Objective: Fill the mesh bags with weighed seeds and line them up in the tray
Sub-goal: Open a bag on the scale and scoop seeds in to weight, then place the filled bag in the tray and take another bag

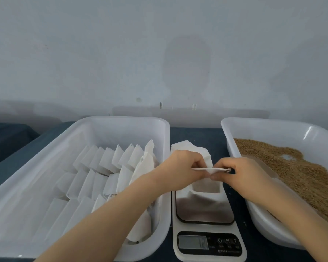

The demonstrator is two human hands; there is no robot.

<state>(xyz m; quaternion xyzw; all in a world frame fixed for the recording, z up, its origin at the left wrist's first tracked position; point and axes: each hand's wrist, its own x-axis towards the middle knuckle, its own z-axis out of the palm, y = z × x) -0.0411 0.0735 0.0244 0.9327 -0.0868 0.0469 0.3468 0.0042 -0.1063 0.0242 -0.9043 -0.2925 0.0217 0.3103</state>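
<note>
Head view: the mesh bag [211,169] is pinched at its mouth by left hand [180,165] and right hand [241,172], over the scale [204,210]. Closing is judged in hand. Next, placement is required in the tray [121,119] at 9 o'clock

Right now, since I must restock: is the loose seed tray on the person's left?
No, the seed tray lies right of the scale; the left tray holds mesh bags.
</note>
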